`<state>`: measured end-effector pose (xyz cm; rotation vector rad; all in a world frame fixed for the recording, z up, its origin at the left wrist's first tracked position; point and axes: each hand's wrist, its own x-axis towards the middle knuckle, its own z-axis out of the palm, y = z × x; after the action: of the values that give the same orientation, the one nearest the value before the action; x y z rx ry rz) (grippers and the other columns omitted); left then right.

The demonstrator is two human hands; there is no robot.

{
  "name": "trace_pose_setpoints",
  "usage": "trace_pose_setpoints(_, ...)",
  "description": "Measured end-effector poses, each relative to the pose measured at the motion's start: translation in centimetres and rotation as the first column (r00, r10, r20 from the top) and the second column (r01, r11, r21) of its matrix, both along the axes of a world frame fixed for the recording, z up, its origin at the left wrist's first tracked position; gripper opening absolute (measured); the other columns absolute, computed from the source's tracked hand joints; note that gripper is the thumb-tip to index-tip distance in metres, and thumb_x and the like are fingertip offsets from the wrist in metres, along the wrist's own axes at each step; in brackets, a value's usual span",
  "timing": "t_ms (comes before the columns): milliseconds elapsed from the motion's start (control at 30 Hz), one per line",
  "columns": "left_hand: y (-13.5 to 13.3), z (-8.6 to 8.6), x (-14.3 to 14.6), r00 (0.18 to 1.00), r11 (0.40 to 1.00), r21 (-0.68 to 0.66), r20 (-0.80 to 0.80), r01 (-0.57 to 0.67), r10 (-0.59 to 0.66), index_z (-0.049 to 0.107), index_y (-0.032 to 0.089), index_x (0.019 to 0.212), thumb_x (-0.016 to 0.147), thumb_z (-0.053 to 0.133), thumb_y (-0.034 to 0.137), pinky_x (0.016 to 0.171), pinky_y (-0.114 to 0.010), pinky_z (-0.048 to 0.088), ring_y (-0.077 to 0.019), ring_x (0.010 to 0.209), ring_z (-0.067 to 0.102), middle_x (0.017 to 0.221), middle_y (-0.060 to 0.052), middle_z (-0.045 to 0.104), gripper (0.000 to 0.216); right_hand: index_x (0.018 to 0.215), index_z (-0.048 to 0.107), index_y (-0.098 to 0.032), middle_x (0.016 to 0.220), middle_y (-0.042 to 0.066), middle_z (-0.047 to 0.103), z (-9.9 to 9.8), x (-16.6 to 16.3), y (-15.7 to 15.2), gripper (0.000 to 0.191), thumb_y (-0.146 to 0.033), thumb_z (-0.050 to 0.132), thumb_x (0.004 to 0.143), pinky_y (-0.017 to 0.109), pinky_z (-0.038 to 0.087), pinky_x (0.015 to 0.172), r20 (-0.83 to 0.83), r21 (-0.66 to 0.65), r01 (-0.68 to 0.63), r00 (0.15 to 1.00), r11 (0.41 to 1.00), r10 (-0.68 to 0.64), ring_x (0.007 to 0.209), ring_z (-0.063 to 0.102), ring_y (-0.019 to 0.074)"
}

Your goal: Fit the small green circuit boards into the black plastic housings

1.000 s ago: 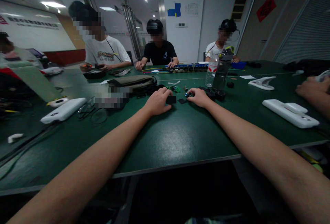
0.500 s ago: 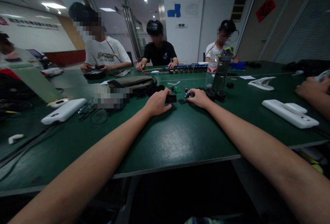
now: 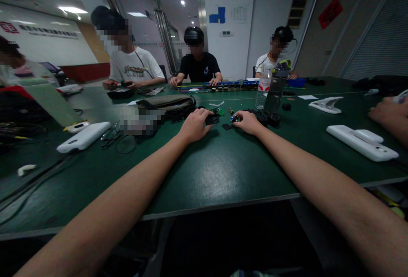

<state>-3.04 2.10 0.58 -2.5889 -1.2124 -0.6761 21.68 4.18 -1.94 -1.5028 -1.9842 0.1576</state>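
My left hand [image 3: 194, 126] rests over the green table [image 3: 204, 183] with its thumb apart from its fingers. A flat black rectangular piece [image 3: 213, 120] lies at its fingertips, and the thumb stands clear of it. My right hand [image 3: 247, 123] pinches a small electronic part [image 3: 235, 118] with blue and silvery bits; the fingers hide much of it. Between the hands a small black flat piece [image 3: 226, 127] lies on the table. Just behind them are a green circuit board [image 3: 218, 111] and a white strip [image 3: 217, 104].
A clear water bottle [image 3: 262, 92] and a dark bottle [image 3: 274, 96] stand right of my hands. A bag [image 3: 167, 103] lies to the left. White devices [image 3: 83, 137] sit at both sides. Several people work around the table, one with a bundle of coloured wires [image 3: 229, 86].
My left hand has loosened: its thumb has come away from the black rectangular piece, which now lies flatter on the table. The right hand keeps its pinch. The view has shifted slightly.
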Motion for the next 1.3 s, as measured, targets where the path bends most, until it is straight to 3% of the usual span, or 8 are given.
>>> trace_pose_setpoints(1300, 0.00, -0.16, 0.14, 0.998, 0.999, -0.036, -0.038, 0.039, -0.040, 0.056, 0.019, 0.117, 0.087, 0.058, 0.031, 0.099, -0.047, 0.050, -0.0301, 0.111, 0.061, 0.118, -0.013, 0.066, 0.033, 0.105, 0.077, -0.017, 0.092, 0.006, 0.077, 0.15, -0.15, -0.03, 0.028, -0.023, 0.074, 0.078, 0.026, 0.047, 0.075, 0.031, -0.012, -0.013, 0.999, 1.000, 0.013, 0.082, 0.068, 0.0187)
